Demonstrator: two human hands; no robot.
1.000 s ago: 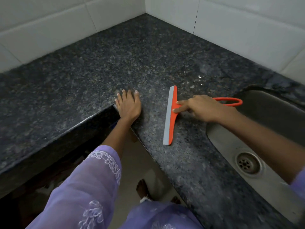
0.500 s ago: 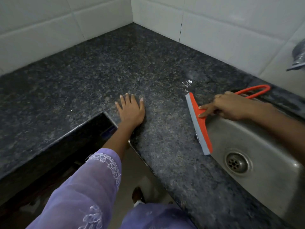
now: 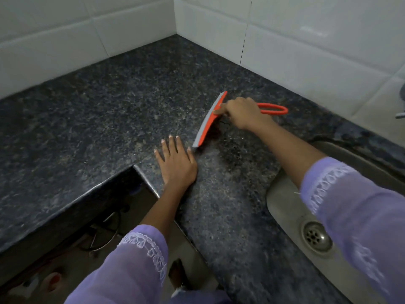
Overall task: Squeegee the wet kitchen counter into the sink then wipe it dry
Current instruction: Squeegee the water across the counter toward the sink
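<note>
An orange squeegee [image 3: 209, 120] with a grey rubber blade lies with its blade on the dark speckled granite counter [image 3: 109, 110], well left of the steel sink [image 3: 285, 207]. My right hand [image 3: 243, 113] grips its handle, index finger stretched onto the blade bar; the orange loop end [image 3: 274, 109] sticks out behind the hand. My left hand [image 3: 175, 163] rests flat on the counter near the inner corner edge, fingers straight, its fingertips just left of the blade's lower tip. The drain [image 3: 315, 238] shows in the sink bottom.
White tiled walls [image 3: 285, 40] meet at the counter's back corner. The L-shaped counter has an inner edge [image 3: 135, 170] with dark open space and cables below. Part of a tap [image 3: 401, 115] shows at the right edge.
The squeegee was pulled right to the sink rim half a second ago; now my right hand has carried it back left onto the counter, further from the sink. My left hand stayed planted.
</note>
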